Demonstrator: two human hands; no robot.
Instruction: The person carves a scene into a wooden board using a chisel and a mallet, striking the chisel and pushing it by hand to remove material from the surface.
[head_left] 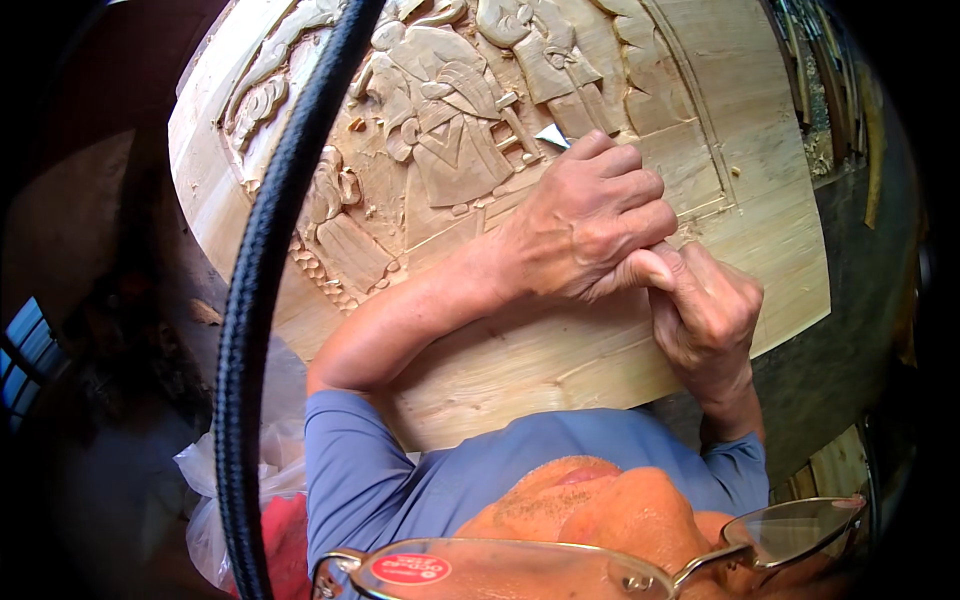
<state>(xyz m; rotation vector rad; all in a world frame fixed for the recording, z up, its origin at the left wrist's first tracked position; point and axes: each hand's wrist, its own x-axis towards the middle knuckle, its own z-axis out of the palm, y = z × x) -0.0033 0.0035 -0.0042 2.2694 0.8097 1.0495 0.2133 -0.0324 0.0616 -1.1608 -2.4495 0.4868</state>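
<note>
A pale wooden panel, carved in relief with robed figures, lies in front of me. The bright metal blade of a carving chisel pokes out beyond my left hand, its tip by the carved stool and the feet of a figure. My left fingers are wrapped round the chisel's shaft. Touching the left thumb, my right hand is closed at the rear, in line with the blade. Both hands hide the shaft and handle. Small wood chips lie among the carved figures.
A black braided cable crosses the view at the left, in front of the panel. Several long thin tools or sticks lie at the upper right, near wood shavings. A clear plastic bag is at the lower left.
</note>
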